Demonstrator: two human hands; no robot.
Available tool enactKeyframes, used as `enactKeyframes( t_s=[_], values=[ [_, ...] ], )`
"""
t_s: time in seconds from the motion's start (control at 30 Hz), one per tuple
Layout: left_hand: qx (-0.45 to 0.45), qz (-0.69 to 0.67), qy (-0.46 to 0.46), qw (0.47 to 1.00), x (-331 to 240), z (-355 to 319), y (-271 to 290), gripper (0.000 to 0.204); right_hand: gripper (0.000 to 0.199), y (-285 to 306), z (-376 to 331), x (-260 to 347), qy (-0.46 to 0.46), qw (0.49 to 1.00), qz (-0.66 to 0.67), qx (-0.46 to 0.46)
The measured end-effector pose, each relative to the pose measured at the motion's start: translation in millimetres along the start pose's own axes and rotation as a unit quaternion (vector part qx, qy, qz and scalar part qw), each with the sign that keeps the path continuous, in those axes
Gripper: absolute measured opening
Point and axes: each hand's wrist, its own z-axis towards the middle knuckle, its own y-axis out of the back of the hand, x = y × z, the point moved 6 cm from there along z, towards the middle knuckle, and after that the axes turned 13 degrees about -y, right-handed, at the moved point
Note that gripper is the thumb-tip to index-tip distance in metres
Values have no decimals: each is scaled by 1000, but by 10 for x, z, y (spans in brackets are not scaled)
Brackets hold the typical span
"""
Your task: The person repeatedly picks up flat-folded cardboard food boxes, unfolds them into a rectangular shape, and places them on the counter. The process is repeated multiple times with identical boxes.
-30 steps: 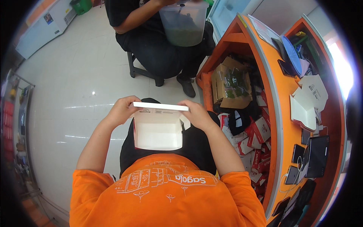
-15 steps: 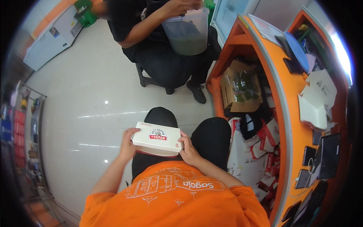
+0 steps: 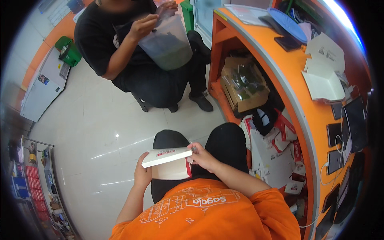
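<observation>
Swung round since half a second ago: then lay flat across both knees with the printed top facing up, now tipped so that one long side edge faces up, and raised a little off the lap. Before that, a second back, stood open with the lid lifted.

Largest first. Curved orange shop counter with grey edging point(image 3: 298, 108) sweeps down the right, littered with unfolded white carton blanks point(image 3: 325, 84) and dark tablets. Glossy white tiled floor point(image 3: 100, 132) fills the left. Across it, seated on a stool, a co-worker in black hugs a clear plastic tub with dark contents point(image 3: 168, 44).

Then the flat white cardboard carton with a red printed label point(image 3: 167, 157): closed, held above the black-trousered knees, just in front of the orange shirt. Long axis runs left to right, rising slightly toward the right; narrow side edge up, broad pale face turned toward the wearer's body.

Progress, as a judgement: folding and closing look done, lid down and flush; what remains seems to be tucking or checking the right end and putting the carton aside.

Left hand point(image 3: 142, 176) cups the left end from below, fingers wrapped under it. Right hand point(image 3: 202, 157) pinches the right end, thumb and fingertips pressed on the corner. Both grasping, neither released.
</observation>
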Motion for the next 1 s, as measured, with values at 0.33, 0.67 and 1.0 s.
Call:
enactKeyframes(
  t_s=[0.33,0.67,1.0],
  values=[
    [128,47,77,988,174,295,68,41,45,8,178,-4,103,978,-172,-59],
    [132,192,20,972,-136,227,148,40,49,-78,266,21,154,960,-228,-56],
    [14,90,-61,994,-22,-29,150,42,43,-128,307,-200,202,949,-234,-65]
  ],
)
